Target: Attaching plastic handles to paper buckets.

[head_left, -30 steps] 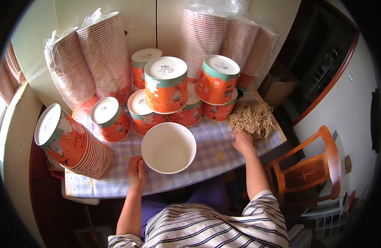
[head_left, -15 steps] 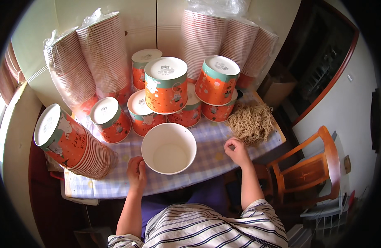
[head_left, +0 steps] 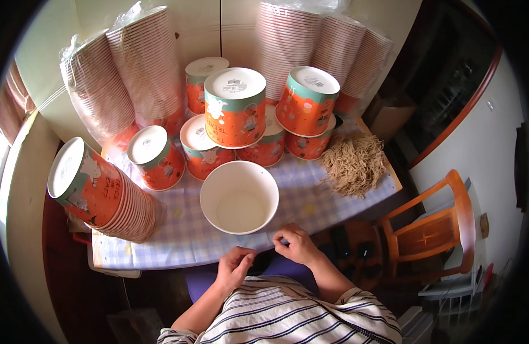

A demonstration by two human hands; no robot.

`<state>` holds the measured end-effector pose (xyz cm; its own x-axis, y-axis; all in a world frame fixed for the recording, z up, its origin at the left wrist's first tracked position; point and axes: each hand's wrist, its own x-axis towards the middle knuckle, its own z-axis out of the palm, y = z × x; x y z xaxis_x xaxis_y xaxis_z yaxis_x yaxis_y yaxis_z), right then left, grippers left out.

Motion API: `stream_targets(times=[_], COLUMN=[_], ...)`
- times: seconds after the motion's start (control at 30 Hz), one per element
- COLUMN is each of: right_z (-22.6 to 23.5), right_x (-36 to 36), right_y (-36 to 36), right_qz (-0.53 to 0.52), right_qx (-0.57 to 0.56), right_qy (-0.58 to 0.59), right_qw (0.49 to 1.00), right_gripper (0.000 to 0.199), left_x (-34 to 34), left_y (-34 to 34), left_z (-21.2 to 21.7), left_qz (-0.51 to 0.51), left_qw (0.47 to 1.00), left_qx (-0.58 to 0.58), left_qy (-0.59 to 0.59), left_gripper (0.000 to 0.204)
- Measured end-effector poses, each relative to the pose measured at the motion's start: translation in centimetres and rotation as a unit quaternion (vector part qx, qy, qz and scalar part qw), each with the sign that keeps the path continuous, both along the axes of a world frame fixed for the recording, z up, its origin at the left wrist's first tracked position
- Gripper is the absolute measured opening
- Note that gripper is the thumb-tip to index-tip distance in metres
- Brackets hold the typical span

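In front of me an open white-lined paper bucket (head_left: pixel 265 183) stands upright on the table. My left hand (head_left: pixel 236 268) is closed just below its near edge, over the table's front edge, thumb against the fingers. To its right, my right hand (head_left: pixel 296 244) is also closed, its fingers curled in a pinch. The hands are near each other but apart, and neither touches the bucket. Anything between their fingers is too small to make out. A heap of tan, string-like strands (head_left: pixel 354 164) lies at the table's right end.
Upside-down orange and green paper buckets (head_left: pixel 234 117) stand behind the open one, some stacked in two layers. A nested bucket stack (head_left: pixel 98 192) leans at the left. Tall plastic-wrapped stacks (head_left: pixel 147 69) line the wall. A wooden chair (head_left: pixel 428 241) stands at the right.
My right hand has moved left and nearer, away from the strands. My left hand has moved right and nearer, from beside the bucket to below it. The view has shifted slightly.
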<state>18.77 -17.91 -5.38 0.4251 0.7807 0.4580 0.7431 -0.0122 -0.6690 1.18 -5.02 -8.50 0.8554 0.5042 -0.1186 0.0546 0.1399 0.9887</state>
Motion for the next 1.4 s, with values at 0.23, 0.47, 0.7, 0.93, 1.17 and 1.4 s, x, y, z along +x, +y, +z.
stream_targets(times=[0.23, 0.47, 0.7, 0.93, 1.17, 1.4], right_z=[1.4, 2.4, 4.9, 4.5, 3.7, 4.4], right_x=[-2.4, -2.9, 0.4, 3.0, 4.3, -0.9], right_y=[0.7, 0.4, -1.5, -1.4, -0.9, -0.2], right_qz=[0.143, 0.207, 0.136, 0.030, -0.071, 0.008], right_qx=[-0.028, -0.066, -0.181, -0.143, -0.093, -0.047], right_qy=[0.052, 0.032, 0.104, 0.018, -0.175, -0.019], right_qw=[0.988, 0.976, 0.968, 0.989, 0.978, 0.999], right_gripper=[0.014, 0.011, 0.008, 0.005, 0.008, 0.021], left_x=[1.2, 1.9, 0.4, 0.4, 0.0, 0.2], left_y=[1.0, 0.8, 2.0, 1.3, 0.9, -0.1], left_z=[-1.7, -0.1, 0.1, 1.2, 1.2, 1.6], left_qz=[-0.136, -0.041, 0.075, 0.133, 0.144, 0.113], left_qw=[0.860, 0.882, 0.914, 0.947, 0.956, 0.974], left_qx=[-0.491, -0.469, -0.396, -0.292, -0.250, -0.191], left_qy=[0.012, -0.002, -0.044, -0.029, -0.049, -0.036], left_gripper=[0.035, 0.024, 0.019, 0.019, 0.017, 0.018])
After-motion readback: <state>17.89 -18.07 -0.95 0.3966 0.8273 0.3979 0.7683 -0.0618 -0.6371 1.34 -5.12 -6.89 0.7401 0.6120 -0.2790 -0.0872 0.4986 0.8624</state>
